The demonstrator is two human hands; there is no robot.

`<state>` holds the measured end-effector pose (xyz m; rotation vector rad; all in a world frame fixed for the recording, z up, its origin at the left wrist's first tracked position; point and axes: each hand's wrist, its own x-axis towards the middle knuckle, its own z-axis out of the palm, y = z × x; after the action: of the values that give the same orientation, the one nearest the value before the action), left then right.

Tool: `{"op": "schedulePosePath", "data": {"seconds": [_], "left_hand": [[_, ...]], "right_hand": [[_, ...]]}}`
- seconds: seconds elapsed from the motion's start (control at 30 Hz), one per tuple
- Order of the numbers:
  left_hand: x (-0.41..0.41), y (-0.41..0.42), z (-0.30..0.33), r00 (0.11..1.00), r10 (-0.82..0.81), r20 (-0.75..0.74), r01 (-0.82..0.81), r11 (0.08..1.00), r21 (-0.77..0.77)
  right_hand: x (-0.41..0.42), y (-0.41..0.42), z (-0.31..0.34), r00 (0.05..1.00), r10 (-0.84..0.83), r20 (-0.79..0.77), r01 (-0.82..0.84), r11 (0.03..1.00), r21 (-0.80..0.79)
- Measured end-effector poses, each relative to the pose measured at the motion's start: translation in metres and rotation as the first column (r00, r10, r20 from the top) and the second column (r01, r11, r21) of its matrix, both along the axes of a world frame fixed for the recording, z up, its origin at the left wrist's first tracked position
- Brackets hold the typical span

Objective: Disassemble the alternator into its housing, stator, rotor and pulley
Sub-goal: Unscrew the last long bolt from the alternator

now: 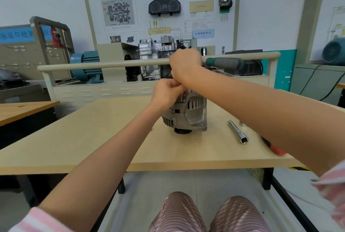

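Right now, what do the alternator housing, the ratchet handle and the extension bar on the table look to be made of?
Alternator housing: looks like cast aluminium, matt grey, with ribbed vent slots.
Ratchet handle, the head end held by the right hand: seemingly a grey and green rubber or plastic grip, dull surface.
Extension bar: probably chromed steel, bright with mirror highlights.
Table: pale wood-look laminate, though the core is hidden.

Bright, even indoor light falls across the scene, leaving only soft, faint shadows and no harsh glare. Wide-angle distortion bends straight lines toward the edges, and the whole picture looks slightly soft.
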<state>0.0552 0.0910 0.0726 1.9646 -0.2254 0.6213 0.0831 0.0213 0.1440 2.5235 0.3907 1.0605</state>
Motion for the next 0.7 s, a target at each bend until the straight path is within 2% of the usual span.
{"op": "schedulePosePath", "data": {"seconds": [0.07,0.17,0.23,0.3,0.37,0.43,0.5,0.6,0.7], "left_hand": [[0.0,0.003,-0.001,0.999,-0.041,-0.011,0.041,0.998,-0.039],[0.0,0.014,-0.003,0.98,-0.198,-0.037,0.194,0.976,-0.095],[0.001,0.021,-0.005,0.963,-0.263,-0.061,0.257,0.963,-0.082],[0.001,0.023,-0.006,0.953,-0.291,-0.084,0.285,0.956,-0.077],[0.003,0.024,-0.006,0.951,-0.296,-0.093,0.29,0.954,-0.074],[0.004,0.024,-0.006,0.95,-0.299,-0.092,0.293,0.954,-0.071],[0.004,0.024,-0.006,0.949,-0.304,-0.085,0.297,0.951,-0.084],[0.004,0.024,-0.003,0.951,-0.3,-0.068,0.293,0.951,-0.097],[0.001,0.02,-0.001,0.968,-0.247,-0.049,0.239,0.962,-0.132]], "right_hand": [[0.001,-0.002,0.003,0.998,0.055,-0.001,-0.055,0.998,-0.043],[-0.001,-0.014,0.004,0.959,0.278,0.062,-0.269,0.956,-0.119],[0.002,-0.022,0.003,0.91,0.407,0.081,-0.4,0.912,-0.094],[0.008,-0.028,0.0,0.857,0.512,0.059,-0.513,0.859,-0.003],[0.014,-0.031,-0.002,0.793,0.609,0.0,-0.601,0.783,0.16],[0.017,-0.032,-0.004,0.73,0.682,-0.047,-0.633,0.7,0.331],[0.018,-0.034,-0.005,0.692,0.72,-0.054,-0.638,0.645,0.421],[0.015,-0.034,-0.006,0.722,0.688,-0.079,-0.614,0.689,0.384],[0.013,-0.026,-0.006,0.88,0.475,-0.008,-0.464,0.862,0.207]]}}
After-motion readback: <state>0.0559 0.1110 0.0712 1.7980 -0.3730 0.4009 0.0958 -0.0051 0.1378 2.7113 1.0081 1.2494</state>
